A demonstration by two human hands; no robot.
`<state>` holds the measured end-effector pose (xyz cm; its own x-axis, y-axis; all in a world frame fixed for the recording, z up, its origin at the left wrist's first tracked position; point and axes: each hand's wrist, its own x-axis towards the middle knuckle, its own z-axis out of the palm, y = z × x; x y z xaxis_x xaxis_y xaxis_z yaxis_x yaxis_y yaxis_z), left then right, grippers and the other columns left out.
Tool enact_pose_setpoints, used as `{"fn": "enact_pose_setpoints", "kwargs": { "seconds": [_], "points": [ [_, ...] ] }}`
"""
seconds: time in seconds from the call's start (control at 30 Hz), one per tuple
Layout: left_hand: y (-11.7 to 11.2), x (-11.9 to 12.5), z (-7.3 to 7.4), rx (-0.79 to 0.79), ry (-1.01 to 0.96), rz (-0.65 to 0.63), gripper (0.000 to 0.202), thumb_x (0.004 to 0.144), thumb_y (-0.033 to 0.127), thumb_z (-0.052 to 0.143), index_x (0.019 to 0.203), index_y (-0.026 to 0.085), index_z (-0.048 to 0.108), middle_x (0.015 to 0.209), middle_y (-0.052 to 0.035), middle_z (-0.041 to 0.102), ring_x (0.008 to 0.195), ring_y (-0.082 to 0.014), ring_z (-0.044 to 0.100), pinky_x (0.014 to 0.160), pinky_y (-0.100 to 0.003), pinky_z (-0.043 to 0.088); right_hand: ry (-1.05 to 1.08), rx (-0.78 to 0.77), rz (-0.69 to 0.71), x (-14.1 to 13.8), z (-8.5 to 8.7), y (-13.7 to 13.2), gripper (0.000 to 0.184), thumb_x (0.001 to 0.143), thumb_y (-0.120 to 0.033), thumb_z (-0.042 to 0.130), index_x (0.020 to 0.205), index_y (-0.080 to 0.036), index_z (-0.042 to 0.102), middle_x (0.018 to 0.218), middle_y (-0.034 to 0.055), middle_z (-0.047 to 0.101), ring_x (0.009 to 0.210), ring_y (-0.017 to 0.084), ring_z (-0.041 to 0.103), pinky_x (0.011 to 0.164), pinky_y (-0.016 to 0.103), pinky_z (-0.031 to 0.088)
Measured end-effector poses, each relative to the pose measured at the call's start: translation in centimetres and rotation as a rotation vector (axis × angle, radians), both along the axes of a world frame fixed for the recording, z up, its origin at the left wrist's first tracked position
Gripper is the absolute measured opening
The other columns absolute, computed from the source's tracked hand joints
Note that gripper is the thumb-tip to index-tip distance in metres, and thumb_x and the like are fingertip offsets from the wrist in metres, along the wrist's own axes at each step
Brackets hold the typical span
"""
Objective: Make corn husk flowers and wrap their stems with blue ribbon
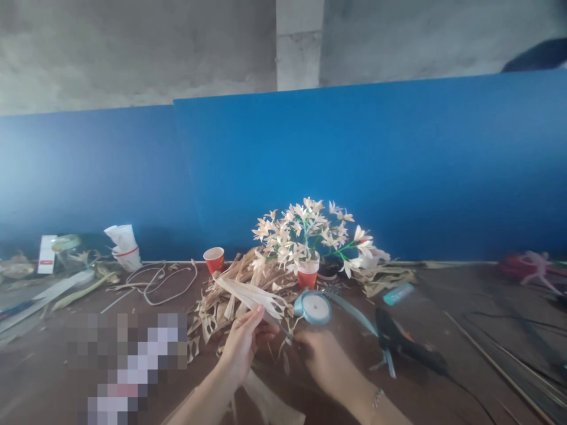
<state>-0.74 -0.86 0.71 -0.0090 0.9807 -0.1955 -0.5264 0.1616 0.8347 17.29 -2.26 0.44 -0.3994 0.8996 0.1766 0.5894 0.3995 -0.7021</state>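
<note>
My left hand pinches a pale dried corn husk, whose right end is split into petal-like points. My right hand, blurred by motion, is closed around what look like scissors; a thin dark blade reaches toward the husk beside my left fingers. Its handles are hidden in the palm. Beneath and behind the hands lies a heap of husk scraps, some with cut-out shapes. A roll of light blue ribbon sits just beyond my right hand. Another husk piece lies between my forearms.
Husk flowers on green stems stand in a red paper cup. Another red cup is to their left, near a white cord. On the right lie a black glue gun with its cable and a teal packet. A blue partition rises behind.
</note>
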Motion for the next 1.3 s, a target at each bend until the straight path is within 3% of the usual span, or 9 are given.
{"fn": "enact_pose_setpoints", "kwargs": {
  "seconds": [0.5,0.77,1.0,1.3],
  "points": [
    [0.1,0.0,0.1,0.007,0.025,0.027,0.034,0.052,0.038,0.084,0.066,0.012,0.068,0.057,-0.0025,0.069,0.050,-0.0120,0.064,0.047,-0.016,0.050,0.023,-0.045,-0.001,-0.3,0.7,-0.4,0.023,0.067,-0.009,0.047,0.070,-0.014,0.070,0.068,0.0044,0.071,0.064,0.016,0.062,0.056,0.020,0.038],
    [1.1,-1.8,0.4,0.104,0.261,0.180,0.032,0.059,0.043,0.077,0.060,0.013,0.064,0.047,0.0001,0.062,0.042,-0.0095,0.055,0.042,-0.017,0.041,0.191,-0.263,0.068,0.2,0.7,-0.1,0.016,0.073,-0.026,0.058,0.069,-0.013,0.068,0.061,0.0015,0.065,0.058,0.013,0.056,0.053,0.020,0.040],
    [1.1,-1.8,0.8,0.127,0.323,0.069,0.034,0.059,0.045,0.076,0.063,0.013,0.068,0.044,0.0009,0.057,0.038,-0.0104,0.050,0.040,-0.021,0.041,0.340,-0.512,0.094,0.5,-0.4,0.3,0.033,0.080,-0.043,0.055,0.072,-0.013,0.066,0.043,-0.0049,0.048,0.039,0.007,0.040,0.042,0.020,0.034],
    [1.0,-1.8,0.2,0.088,0.337,-0.011,0.033,0.061,0.044,0.077,0.067,0.012,0.071,0.046,-0.0001,0.061,0.038,-0.0090,0.050,0.040,-0.019,0.041,0.387,-0.603,0.147,0.8,-0.4,0.5,0.035,0.074,-0.049,0.063,0.063,-0.016,0.062,0.040,-0.0064,0.043,0.037,0.007,0.039,0.038,0.018,0.030]
  ]
}}
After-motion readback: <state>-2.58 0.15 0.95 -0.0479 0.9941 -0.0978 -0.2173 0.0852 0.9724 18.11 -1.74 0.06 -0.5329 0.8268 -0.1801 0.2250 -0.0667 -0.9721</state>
